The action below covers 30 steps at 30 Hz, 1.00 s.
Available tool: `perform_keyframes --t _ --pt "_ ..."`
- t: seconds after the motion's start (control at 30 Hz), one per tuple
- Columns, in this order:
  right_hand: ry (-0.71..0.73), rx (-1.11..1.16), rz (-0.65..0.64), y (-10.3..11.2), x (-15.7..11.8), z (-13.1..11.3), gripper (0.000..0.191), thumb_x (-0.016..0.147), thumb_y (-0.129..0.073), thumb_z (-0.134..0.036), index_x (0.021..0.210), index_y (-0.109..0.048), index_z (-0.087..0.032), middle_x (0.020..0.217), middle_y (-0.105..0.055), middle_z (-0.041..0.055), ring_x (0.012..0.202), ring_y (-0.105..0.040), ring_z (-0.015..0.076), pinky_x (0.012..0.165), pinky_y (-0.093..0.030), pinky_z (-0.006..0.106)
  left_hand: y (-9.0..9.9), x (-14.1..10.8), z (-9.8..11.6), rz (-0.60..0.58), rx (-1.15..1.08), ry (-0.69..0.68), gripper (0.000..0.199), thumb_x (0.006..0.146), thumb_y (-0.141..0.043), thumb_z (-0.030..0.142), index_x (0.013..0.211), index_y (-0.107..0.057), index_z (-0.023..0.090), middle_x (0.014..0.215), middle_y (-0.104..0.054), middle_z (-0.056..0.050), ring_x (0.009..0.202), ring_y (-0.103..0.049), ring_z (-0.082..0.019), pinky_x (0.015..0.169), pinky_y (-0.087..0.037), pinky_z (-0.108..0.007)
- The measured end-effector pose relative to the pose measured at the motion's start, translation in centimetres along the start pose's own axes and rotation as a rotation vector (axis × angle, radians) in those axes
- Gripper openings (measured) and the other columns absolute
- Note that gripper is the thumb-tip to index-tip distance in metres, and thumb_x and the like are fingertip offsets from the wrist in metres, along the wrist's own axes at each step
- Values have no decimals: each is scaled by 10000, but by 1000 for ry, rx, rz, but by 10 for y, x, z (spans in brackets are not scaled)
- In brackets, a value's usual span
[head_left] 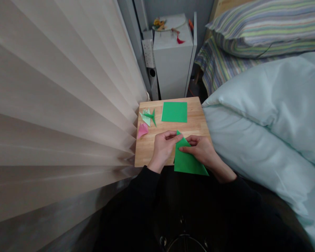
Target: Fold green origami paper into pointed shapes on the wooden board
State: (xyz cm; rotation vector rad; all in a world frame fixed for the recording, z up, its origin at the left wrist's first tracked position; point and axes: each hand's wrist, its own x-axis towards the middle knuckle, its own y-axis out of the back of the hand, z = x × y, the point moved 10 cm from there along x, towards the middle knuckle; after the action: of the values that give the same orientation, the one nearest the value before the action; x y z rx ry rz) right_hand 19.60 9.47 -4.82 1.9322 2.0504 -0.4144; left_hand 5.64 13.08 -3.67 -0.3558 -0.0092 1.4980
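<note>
A sheet of green origami paper (187, 161), folded into a triangle, is held over the near edge of the small wooden table. My left hand (165, 146) pinches its upper corner between thumb and fingers. On the other side my right hand (201, 149) grips the slanted edge, its thumb lying on the front face and its fingers partly hidden behind. Farther back on the tabletop (170, 131) lies a stack of green square paper (174, 112). Folded paper pieces, pale green (146, 119), darker green (152, 116) and pink (142, 130), rest at the left.
A pleated pale curtain (76, 105) hangs close along the left side. Behind the table stands a white cabinet (172, 70) with small ornaments on top. To the right is a bed with a pale blue quilt (252, 115) and a striped pillow (265, 28).
</note>
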Motion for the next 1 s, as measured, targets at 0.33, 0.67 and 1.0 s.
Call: perform_keyframes --t 0.33,0.67,1.0 --pt "25 -1 -9 -2 -2 -3 314 553 -889 -372 743 -696 -211 766 -762 29 687 -675 187 626 -535 314 2 2 -1 4 37 -4 161 660 -891 258 769 -807 173 830 -787 -59 772 -707 -172 813 -565 -341" --pt "2 13 -32 -4 -2 -3 281 558 -886 -311 738 -698 -203 767 -749 15 687 -661 171 637 -520 308 3 1 -2 3 28 17 163 642 -892 254 744 -796 170 800 -776 -54 741 -681 -162 781 -541 -325" --pt "-55 55 -56 -8 -3 1 269 562 -893 -287 745 -708 -217 736 -755 8 622 -663 172 580 -544 312 5 -3 0 80 -22 11 168 703 -859 304 712 -760 169 687 -690 0 650 -585 -110 665 -454 -262"
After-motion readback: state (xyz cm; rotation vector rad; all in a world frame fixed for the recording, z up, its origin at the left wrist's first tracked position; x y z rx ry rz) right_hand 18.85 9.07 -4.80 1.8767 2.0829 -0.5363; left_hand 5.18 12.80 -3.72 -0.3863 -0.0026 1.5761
